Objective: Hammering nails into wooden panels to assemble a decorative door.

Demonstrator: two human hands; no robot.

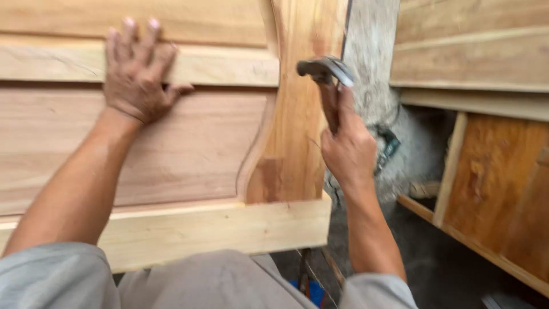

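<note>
Two Hands on a Carved Wooden Panel: One Braces, One Swings a Hammer

Two grey sleeves fill the bottom of the view, nearest the camera, with both forearms reaching away over the work. Just beyond them runs the pale bottom rail of a large wooden panel, a headboard-like piece with a recessed reddish field and a curved post along its right edge. What carries the panel cannot be seen; below its lower right corner only dark floor, a thin metal leg and a bit of blue show.

The right hand sits just off the panel's right edge, beside the curved post. It is closed in a fist around the handle of a hammer, whose metal head is raised above the hand and turned toward the post's upper part, blurred by motion. Gripping low on the handle gives the head room to swing.

Farther up, the left hand lies flat and spread on the panel near its upper left, fingers across the pale upper rail, holding nothing. Judging by the pressed palm, it steadies the piece against the blows.

Beyond the post is a rough grey wall, and at the right stand more unfinished wooden furniture parts.
</note>
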